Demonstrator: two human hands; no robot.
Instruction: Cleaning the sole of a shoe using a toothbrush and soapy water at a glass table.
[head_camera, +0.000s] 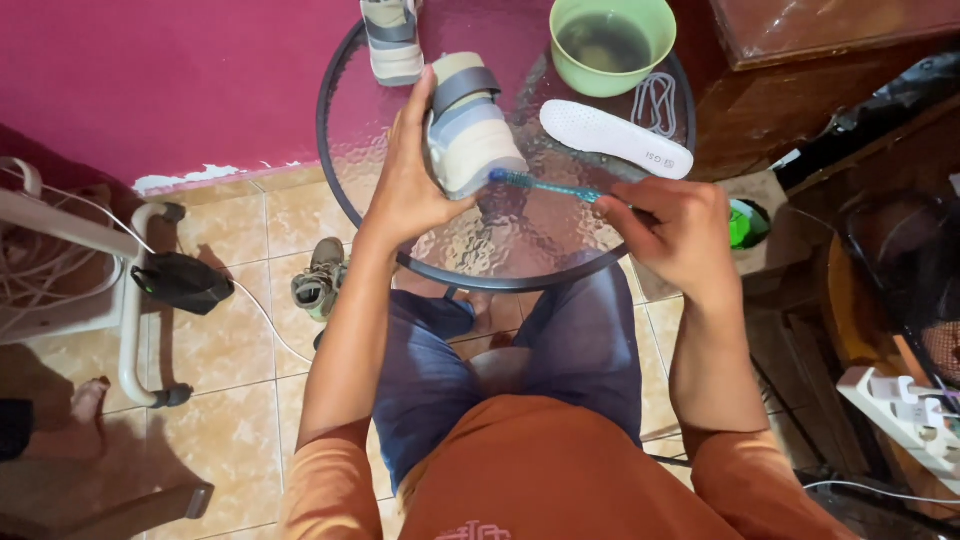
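Two bare hands work over the round glass-topped table with a dark metal rim (345, 150). Above the table's near half, the left hand (405, 185) grips a grey and cream fabric sneaker (468, 125), fingers wrapped around its side. The right hand (670, 225), over the table's near right edge, pinches a teal plastic toothbrush (545, 186), whose bristles touch the sneaker. At the table's far edge stand a green plastic bowl of dark water (612, 42) and a second matching sneaker (392, 40); a white insole (615, 138) lies between bowl and right hand.
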